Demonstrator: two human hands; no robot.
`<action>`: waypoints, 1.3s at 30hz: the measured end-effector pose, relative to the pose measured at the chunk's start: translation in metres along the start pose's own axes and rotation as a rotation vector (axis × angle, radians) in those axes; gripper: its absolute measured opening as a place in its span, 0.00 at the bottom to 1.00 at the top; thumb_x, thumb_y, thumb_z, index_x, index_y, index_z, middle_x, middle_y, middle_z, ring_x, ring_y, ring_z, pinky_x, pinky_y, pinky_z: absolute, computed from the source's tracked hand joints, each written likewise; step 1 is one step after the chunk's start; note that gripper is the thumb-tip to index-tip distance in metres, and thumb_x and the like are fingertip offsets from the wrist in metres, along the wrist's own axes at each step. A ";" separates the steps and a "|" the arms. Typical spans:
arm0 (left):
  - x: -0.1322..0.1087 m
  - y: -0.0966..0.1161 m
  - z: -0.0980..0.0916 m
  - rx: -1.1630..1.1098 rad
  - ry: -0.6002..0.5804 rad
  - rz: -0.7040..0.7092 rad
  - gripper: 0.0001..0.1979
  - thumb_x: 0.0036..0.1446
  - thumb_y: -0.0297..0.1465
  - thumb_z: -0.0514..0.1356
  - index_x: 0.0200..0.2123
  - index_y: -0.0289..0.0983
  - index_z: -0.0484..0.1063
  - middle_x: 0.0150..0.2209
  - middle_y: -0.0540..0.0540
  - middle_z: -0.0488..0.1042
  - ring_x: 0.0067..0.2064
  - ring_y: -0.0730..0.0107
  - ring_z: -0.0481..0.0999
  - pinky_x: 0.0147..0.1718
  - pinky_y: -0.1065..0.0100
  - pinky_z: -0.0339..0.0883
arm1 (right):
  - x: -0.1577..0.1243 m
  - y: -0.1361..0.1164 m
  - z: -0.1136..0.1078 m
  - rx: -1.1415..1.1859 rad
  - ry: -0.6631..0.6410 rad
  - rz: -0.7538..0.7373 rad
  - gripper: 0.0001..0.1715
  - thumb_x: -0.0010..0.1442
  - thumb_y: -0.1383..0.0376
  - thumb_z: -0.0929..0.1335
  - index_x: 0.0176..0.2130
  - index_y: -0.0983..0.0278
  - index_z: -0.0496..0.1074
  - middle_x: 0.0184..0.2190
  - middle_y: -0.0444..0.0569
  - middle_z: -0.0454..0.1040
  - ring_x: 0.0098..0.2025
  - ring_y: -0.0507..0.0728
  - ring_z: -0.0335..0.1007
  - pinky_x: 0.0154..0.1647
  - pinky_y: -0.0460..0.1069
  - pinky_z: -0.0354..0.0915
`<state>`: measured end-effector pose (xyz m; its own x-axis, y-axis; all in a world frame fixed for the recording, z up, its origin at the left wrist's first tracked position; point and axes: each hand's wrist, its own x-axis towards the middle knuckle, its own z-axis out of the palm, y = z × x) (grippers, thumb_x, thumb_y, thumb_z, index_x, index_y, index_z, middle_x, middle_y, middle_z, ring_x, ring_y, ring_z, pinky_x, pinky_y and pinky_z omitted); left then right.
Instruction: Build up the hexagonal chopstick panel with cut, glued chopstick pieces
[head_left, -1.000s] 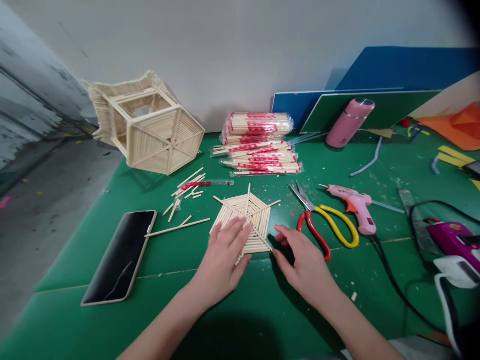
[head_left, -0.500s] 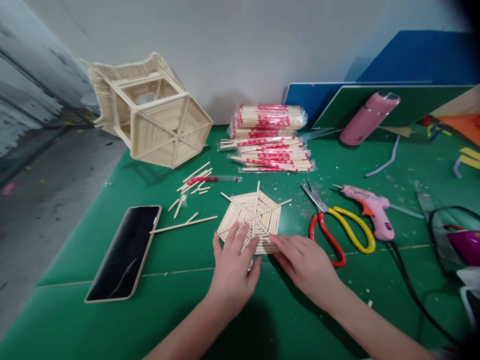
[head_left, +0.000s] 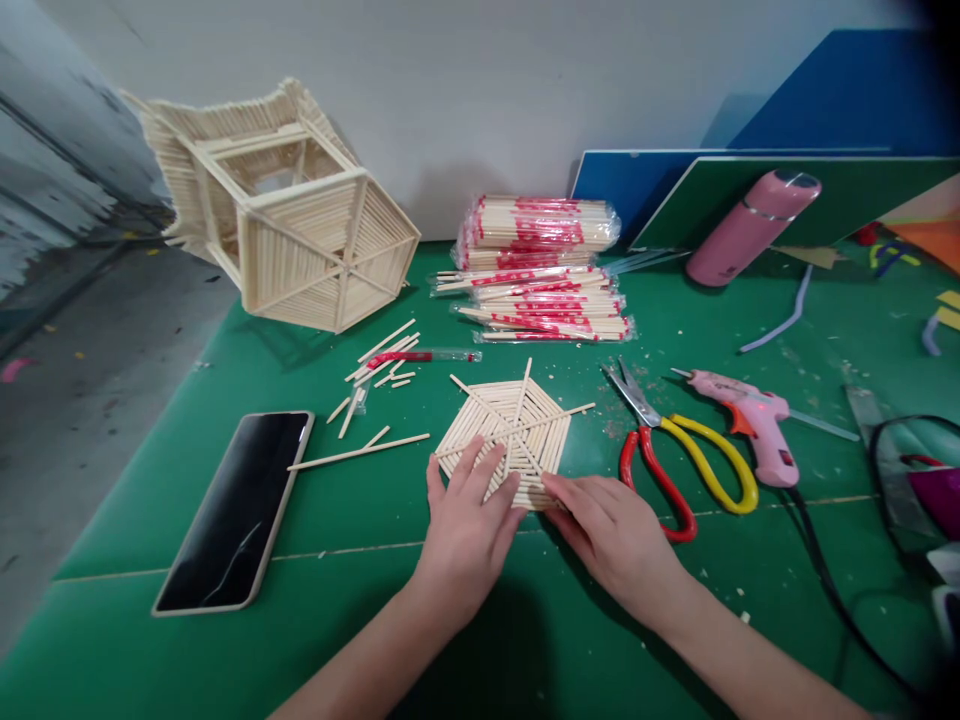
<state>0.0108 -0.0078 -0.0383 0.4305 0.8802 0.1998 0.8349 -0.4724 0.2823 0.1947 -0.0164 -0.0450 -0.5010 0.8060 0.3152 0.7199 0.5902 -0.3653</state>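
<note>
A flat hexagonal panel of wooden chopsticks (head_left: 540,440) lies on the green table, with crossing spokes that stick out past its far edges. My left hand (head_left: 469,530) rests on the panel's near left part, fingers spread over the sticks and thumb by the front edge. At the near right corner, my right hand (head_left: 611,525) pinches the panel's edge between thumb and fingers. The fingers hide part of the near rim. Right of the panel lie pliers (head_left: 652,430) with one red and one yellow handle, jaws apart.
A chopstick lantern-like frame (head_left: 330,250) leans at the back left. Wrapped chopsticks (head_left: 540,265) are piled by the wall. Cut stick pieces (head_left: 386,360) and a phone (head_left: 236,510) lie left. A pink glue gun (head_left: 750,415) with a cord and a pink bottle (head_left: 754,230) stand right.
The view has shifted slightly. My left thumb has drawn in toward the fingers at the panel's front edge. My right hand keeps its pinch at the near right corner.
</note>
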 end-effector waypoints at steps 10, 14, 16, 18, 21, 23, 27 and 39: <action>0.012 -0.005 -0.005 -0.056 -0.068 -0.024 0.11 0.55 0.29 0.53 0.41 0.40 0.70 0.52 0.40 0.66 0.56 0.50 0.57 0.48 0.38 0.45 | 0.009 0.002 -0.002 0.040 0.034 0.106 0.18 0.59 0.70 0.61 0.50 0.65 0.61 0.40 0.53 0.73 0.39 0.57 0.69 0.39 0.54 0.66; 0.015 -0.005 -0.005 -0.090 -0.066 -0.031 0.10 0.54 0.29 0.55 0.40 0.40 0.70 0.51 0.41 0.66 0.56 0.51 0.58 0.50 0.39 0.44 | 0.017 0.006 -0.008 0.081 0.049 0.177 0.19 0.58 0.71 0.61 0.50 0.65 0.60 0.40 0.52 0.71 0.37 0.55 0.69 0.36 0.50 0.68; 0.012 -0.006 -0.005 -0.112 -0.052 -0.026 0.12 0.54 0.30 0.54 0.42 0.41 0.68 0.52 0.41 0.65 0.57 0.52 0.57 0.50 0.40 0.43 | 0.018 0.006 -0.011 0.110 0.071 0.220 0.21 0.56 0.70 0.61 0.51 0.65 0.59 0.40 0.52 0.70 0.37 0.54 0.68 0.37 0.49 0.68; 0.009 -0.007 -0.005 -0.139 -0.004 -0.032 0.14 0.55 0.30 0.53 0.46 0.41 0.65 0.54 0.41 0.62 0.58 0.53 0.55 0.52 0.41 0.42 | 0.016 0.004 -0.013 0.147 0.090 0.282 0.22 0.56 0.69 0.62 0.51 0.65 0.58 0.38 0.51 0.70 0.36 0.54 0.68 0.38 0.50 0.67; 0.008 -0.015 -0.005 -0.245 0.154 -0.158 0.17 0.56 0.29 0.51 0.50 0.38 0.60 0.57 0.38 0.55 0.59 0.56 0.53 0.53 0.45 0.46 | 0.011 0.000 -0.011 0.161 0.058 0.355 0.25 0.55 0.67 0.62 0.52 0.65 0.57 0.37 0.50 0.71 0.35 0.55 0.69 0.37 0.52 0.67; 0.012 -0.023 -0.005 -0.348 0.243 -0.291 0.18 0.56 0.30 0.50 0.51 0.36 0.59 0.57 0.36 0.55 0.58 0.57 0.54 0.52 0.49 0.51 | 0.008 -0.003 -0.008 0.110 0.037 0.353 0.26 0.54 0.66 0.63 0.53 0.66 0.56 0.39 0.52 0.71 0.37 0.57 0.68 0.37 0.54 0.67; 0.024 -0.035 0.000 -0.394 0.273 -0.342 0.16 0.56 0.31 0.49 0.48 0.35 0.62 0.52 0.37 0.62 0.55 0.57 0.60 0.52 0.50 0.55 | 0.007 -0.007 0.001 0.039 0.078 0.311 0.24 0.55 0.67 0.62 0.52 0.66 0.59 0.38 0.53 0.72 0.37 0.59 0.68 0.36 0.55 0.67; 0.003 -0.032 0.001 -0.532 0.308 -0.410 0.13 0.57 0.31 0.48 0.44 0.36 0.65 0.46 0.40 0.69 0.49 0.63 0.68 0.47 0.56 0.63 | -0.011 -0.013 0.001 0.112 0.164 0.263 0.19 0.57 0.66 0.62 0.49 0.64 0.60 0.30 0.47 0.73 0.29 0.54 0.71 0.29 0.49 0.69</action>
<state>-0.0149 0.0102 -0.0474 -0.0618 0.9751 0.2128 0.5949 -0.1353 0.7924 0.1902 -0.0329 -0.0448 -0.2140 0.9191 0.3308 0.7524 0.3710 -0.5443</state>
